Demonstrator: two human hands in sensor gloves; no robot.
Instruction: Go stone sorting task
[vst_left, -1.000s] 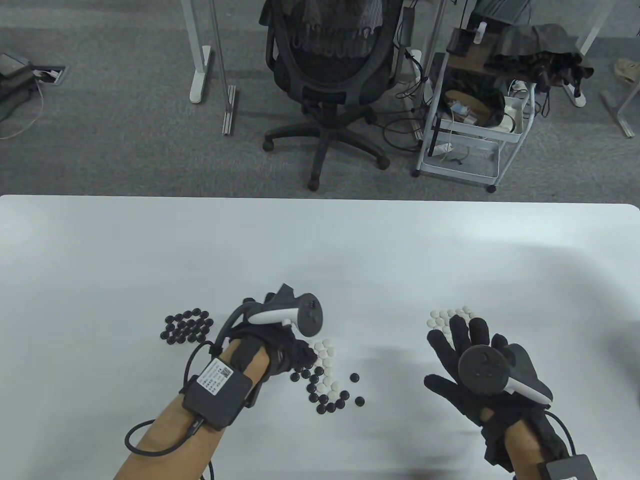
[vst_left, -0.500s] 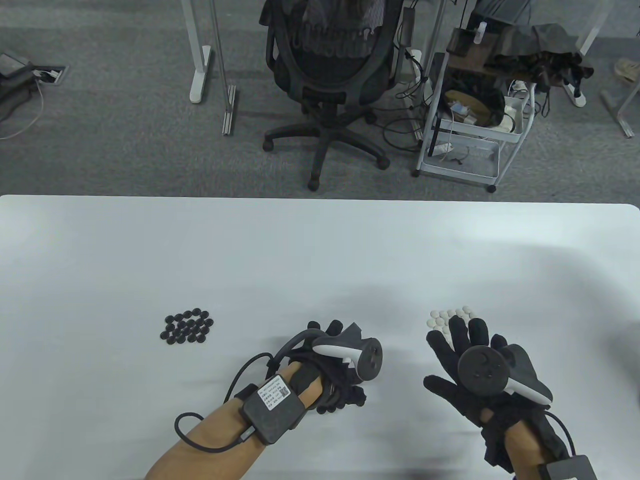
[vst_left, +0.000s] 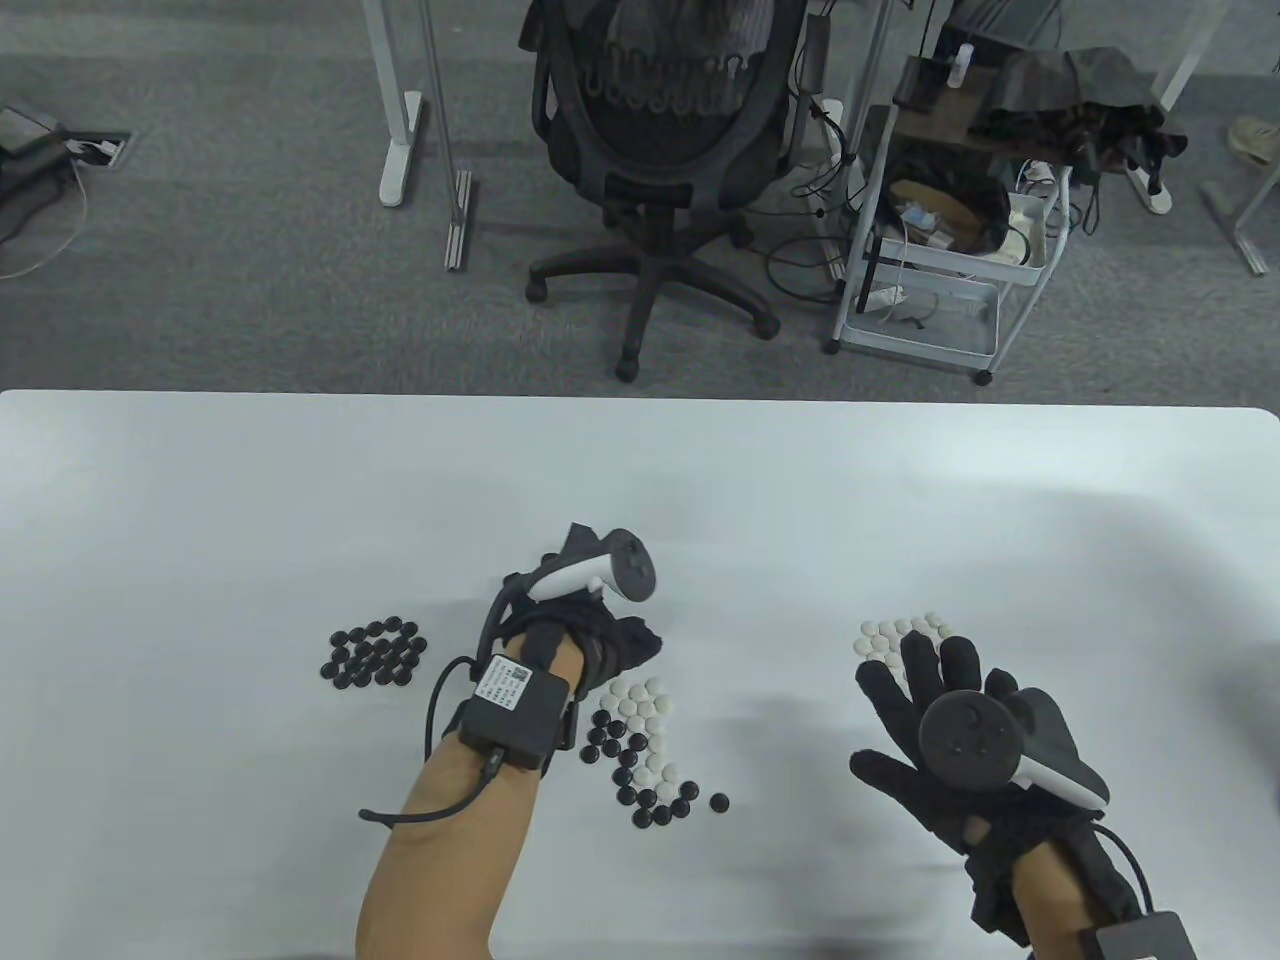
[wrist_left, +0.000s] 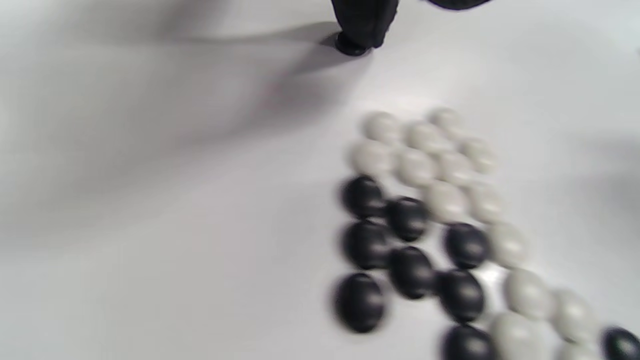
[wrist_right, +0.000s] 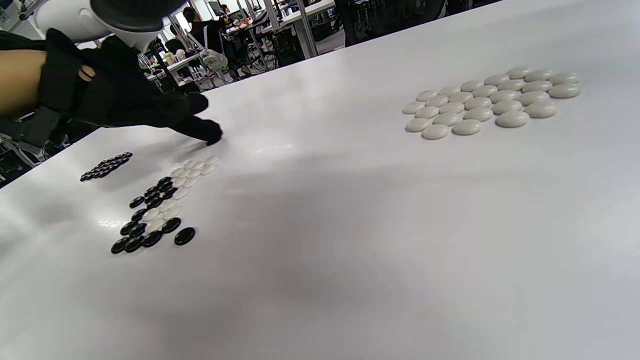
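While the right hand (vst_left: 960, 745) lay spread beside the whites (vst_left: 900, 632), the left hand (vst_left: 600, 640), fingertip pressing a black stone (wrist_left: 350, 47), sat beyond the mixed pile (vst_left: 645, 745).

Stones (wrist_right: 492, 102) glossy, smooth — table (wrist_right: 350, 225) smooth, semi-gloss.

One label is visible — a white sticker (vst_left: 503, 686) on the black box (vst_left: 512, 718) strapped to the left forearm, at about 7 o'clock from the table's centre in the table view. It carries a small square code and several lines of print, all too small to read. No other text, brand, number or sign is legible in any view.
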